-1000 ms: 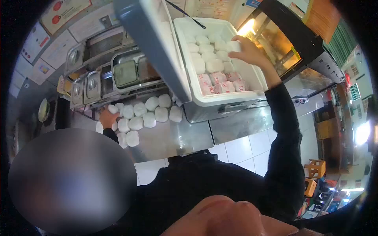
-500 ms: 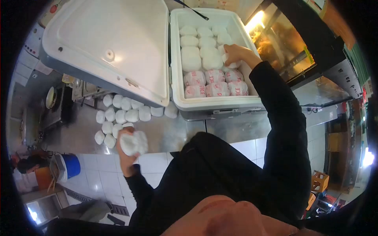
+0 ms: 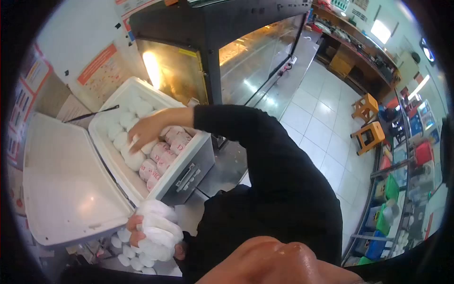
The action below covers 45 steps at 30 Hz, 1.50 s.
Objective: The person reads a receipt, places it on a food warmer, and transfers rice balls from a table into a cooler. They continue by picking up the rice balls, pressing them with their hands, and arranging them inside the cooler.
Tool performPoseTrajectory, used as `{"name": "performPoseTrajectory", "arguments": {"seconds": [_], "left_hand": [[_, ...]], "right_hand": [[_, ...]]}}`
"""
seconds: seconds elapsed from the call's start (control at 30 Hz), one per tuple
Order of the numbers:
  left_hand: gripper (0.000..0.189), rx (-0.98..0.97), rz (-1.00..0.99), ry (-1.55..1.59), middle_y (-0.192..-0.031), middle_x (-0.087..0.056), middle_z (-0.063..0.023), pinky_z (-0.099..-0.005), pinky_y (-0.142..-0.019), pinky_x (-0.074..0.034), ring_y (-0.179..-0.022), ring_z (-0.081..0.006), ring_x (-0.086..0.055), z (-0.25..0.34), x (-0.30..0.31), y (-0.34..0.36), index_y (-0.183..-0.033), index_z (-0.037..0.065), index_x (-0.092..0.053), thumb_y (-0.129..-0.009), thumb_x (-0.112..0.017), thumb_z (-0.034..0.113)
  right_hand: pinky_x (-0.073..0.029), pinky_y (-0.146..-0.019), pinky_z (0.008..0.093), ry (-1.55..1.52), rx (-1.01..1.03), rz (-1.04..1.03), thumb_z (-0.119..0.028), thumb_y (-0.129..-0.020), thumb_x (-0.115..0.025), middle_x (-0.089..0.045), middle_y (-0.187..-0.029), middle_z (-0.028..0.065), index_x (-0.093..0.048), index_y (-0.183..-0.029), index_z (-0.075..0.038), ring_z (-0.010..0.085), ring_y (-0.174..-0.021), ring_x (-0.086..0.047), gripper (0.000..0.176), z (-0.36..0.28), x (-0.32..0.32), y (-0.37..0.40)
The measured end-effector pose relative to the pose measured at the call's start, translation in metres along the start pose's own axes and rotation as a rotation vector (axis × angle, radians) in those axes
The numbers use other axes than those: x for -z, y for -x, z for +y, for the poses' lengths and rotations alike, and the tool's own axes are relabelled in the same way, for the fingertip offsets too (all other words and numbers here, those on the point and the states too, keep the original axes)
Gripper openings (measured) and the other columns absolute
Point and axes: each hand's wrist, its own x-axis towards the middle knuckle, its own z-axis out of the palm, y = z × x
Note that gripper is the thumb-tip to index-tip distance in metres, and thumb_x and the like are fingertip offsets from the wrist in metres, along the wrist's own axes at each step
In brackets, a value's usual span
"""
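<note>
My right hand [image 3: 153,127] reaches into a white-lined cooler box [image 3: 201,163], its fingers curled over a plain white paper-wrapped pack among rows of similar white packs [image 3: 134,160]. Nearer the cooler's front lie several wrapped rice packs [image 3: 163,156] with red print. Low in the view, my left hand [image 3: 135,229] grips a stack of white paper-wrapped packs [image 3: 158,227] against the cooler's front corner area; part of this hand is hidden behind them. More loose white packs [image 3: 137,258] sit on the metal counter below it.
The cooler's lid [image 3: 71,180] lies open to the left. A lit glass display cabinet [image 3: 179,71] stands right behind the cooler, close to my right arm. Orange stools [image 3: 369,137] stand on the tiled floor at right, near shelves with green and blue bins [image 3: 385,189].
My view has turned to the right, showing more of the cabinet and floor. My left hand now holds more white packs, nearer the cooler. My right hand stays inside the cooler.
</note>
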Motion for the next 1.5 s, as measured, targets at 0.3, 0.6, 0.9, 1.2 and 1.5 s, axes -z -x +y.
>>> {"name": "performPoseTrajectory", "arguments": {"seconds": [0.3, 0.6, 0.9, 1.2, 1.5], "left_hand": [[0.070, -0.227, 0.740, -0.031, -0.125, -0.049, -0.0247, -0.0484, -0.089, -0.045, -0.113, -0.0357, -0.050, -0.042, -0.054, -0.077, -0.125, -0.005, -0.042, -0.080, -0.051, 0.049], [0.080, 0.082, 0.259, 0.533, -0.108, -0.049, -0.0182, -0.0408, -0.082, -0.048, -0.095, -0.0326, -0.053, -0.044, -0.036, -0.030, -0.128, 0.007, -0.033, -0.064, -0.069, 0.038], [0.076, 0.191, 0.212, 0.683, -0.101, -0.052, -0.0198, -0.0437, -0.083, -0.049, -0.092, -0.0322, -0.055, -0.066, -0.009, -0.033, -0.121, 0.007, -0.034, -0.062, -0.077, 0.030], [0.072, 0.398, 0.297, 0.658, -0.109, -0.052, -0.0173, -0.0417, -0.088, -0.044, -0.103, -0.0273, -0.053, -0.067, -0.001, -0.029, -0.121, 0.009, -0.035, -0.060, -0.072, 0.017], [0.072, 0.416, 0.257, 0.814, -0.108, -0.049, -0.0129, -0.0426, -0.093, -0.039, -0.106, -0.0258, -0.050, -0.065, 0.002, -0.038, -0.122, 0.011, -0.034, -0.060, -0.070, 0.011]], "right_hand": [[-0.059, -0.057, 0.0282, -1.220, 0.176, 0.040, -0.015, -0.082, -0.070, -0.047, -0.126, 0.0165, -0.034, -0.132, 0.000, 0.0253, -0.100, -0.061, 0.064, -0.088, -0.026, 0.116], [-0.054, -0.086, 0.0392, -0.786, 0.031, 0.480, -0.008, -0.082, -0.066, -0.062, -0.104, 0.0174, -0.045, -0.123, 0.003, 0.0308, -0.105, -0.060, 0.048, 0.014, 0.045, -0.039], [-0.054, -0.073, 0.0416, 0.735, -0.018, 0.542, -0.015, -0.076, -0.067, -0.065, -0.098, 0.0158, -0.050, -0.120, -0.005, 0.0304, -0.090, -0.066, 0.049, 0.136, 0.018, -0.245], [-0.044, -0.096, 0.0368, 0.557, 0.328, 0.335, -0.031, -0.060, -0.082, -0.061, -0.120, 0.0140, -0.061, -0.118, -0.005, 0.0295, -0.109, -0.058, 0.067, 0.207, 0.004, -0.266], [-0.049, -0.085, 0.0317, 0.058, 0.174, 0.558, -0.013, -0.066, -0.078, -0.067, -0.104, 0.0112, -0.070, -0.098, -0.006, 0.0251, -0.096, -0.064, 0.034, 0.155, -0.026, -0.249]]}}
